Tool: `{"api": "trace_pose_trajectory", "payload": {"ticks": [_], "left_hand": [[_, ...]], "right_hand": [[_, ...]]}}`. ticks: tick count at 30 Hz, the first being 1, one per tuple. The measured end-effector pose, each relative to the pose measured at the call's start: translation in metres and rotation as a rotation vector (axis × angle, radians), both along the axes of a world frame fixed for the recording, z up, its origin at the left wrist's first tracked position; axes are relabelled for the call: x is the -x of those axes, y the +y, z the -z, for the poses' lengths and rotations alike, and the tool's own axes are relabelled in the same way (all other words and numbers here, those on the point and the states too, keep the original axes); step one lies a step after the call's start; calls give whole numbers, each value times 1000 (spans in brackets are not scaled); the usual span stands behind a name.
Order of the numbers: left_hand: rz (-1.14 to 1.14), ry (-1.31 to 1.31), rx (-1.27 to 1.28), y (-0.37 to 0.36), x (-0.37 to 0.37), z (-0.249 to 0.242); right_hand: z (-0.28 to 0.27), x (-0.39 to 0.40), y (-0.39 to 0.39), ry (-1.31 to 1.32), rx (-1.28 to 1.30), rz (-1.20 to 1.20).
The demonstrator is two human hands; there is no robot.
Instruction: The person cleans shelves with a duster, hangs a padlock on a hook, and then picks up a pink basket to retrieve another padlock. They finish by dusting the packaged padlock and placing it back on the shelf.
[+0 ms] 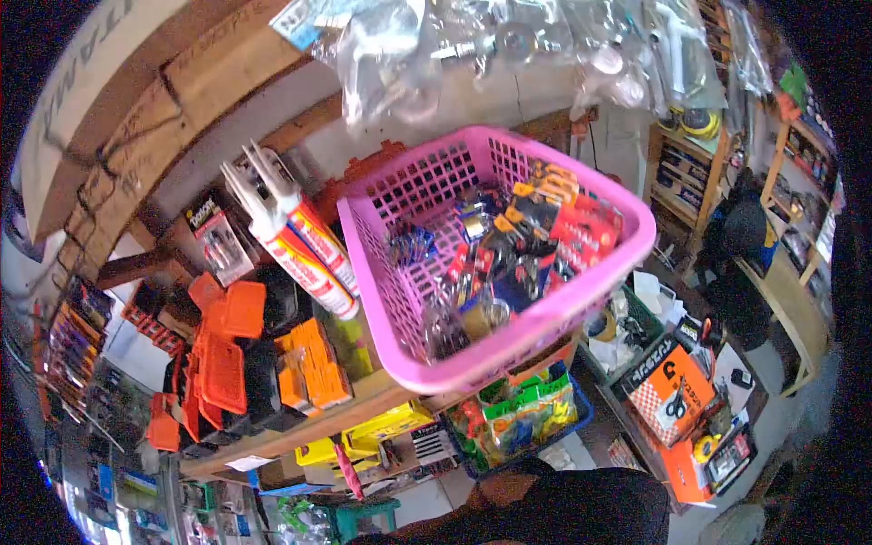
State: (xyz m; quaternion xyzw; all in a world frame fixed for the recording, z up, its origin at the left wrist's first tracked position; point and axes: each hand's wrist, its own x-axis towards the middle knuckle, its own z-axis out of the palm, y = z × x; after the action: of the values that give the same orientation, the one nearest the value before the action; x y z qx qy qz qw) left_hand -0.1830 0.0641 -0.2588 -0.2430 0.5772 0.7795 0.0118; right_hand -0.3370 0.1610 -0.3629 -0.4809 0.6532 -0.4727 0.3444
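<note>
Neither of my hands shows. At the bottom edge a dark sleeve or garment is visible, with a bit of bare arm beside it. Closest above it is a pink plastic basket on a wooden shelf, tilted in the wide view. Inside lie red-carded packets, orange-and-black packaged items and blue packets. Left of the basket stand white-and-red sealant tubes with pale nozzles.
Orange bins and orange boxes share the shelf. Clear bags of metal fittings hang overhead. Below is a blue basket of green packets. An orange-and-white box lies to the right, near a person in dark clothes.
</note>
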Motion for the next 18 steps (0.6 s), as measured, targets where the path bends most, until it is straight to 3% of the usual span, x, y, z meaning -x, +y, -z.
{"api": "trace_pose_trajectory", "payload": {"ticks": [8, 14, 15, 18], "left_hand": [[-175, -286, -589, -5, 32, -60], [-303, -492, -1098, -19, 46, -121], [-302, -499, -1105, -19, 48, -126], [-74, -394, -698, -39, 50, -108]], "right_hand": [[-23, 19, 51, 79, 27, -12], [-125, 48, -23, 152, -26, -13], [-137, 54, -21, 168, -28, -11], [-158, 55, -19, 201, -25, 5]]}}
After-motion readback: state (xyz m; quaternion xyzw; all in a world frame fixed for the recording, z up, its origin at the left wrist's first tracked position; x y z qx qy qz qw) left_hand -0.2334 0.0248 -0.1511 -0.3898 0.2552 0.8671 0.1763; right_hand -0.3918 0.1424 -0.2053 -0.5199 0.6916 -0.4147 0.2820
